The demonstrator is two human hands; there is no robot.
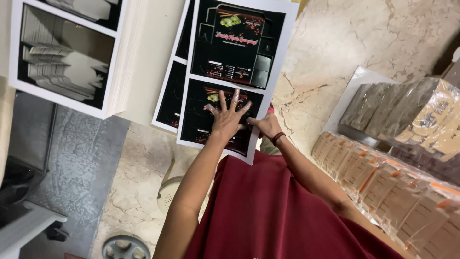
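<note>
Her left hand (226,115) lies flat, fingers spread, on the printed sheet (230,72); the right hand (263,125) pinches its five-o'clock edge. Light, floppy, probably slick card: best supported at the edges.

Printed sheet (229,72): glossy paper, black w/ white border. Floor (335,43): polished marble, veined. Packs (383,187) at right: brown card, shiny plastic wrap. Shirt (268,216): matt cloth.

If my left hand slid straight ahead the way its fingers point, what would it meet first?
The left hand lies flat on the lower black print; straight ahead it would probably cross onto the upper black print of the same printed sheet.
</note>
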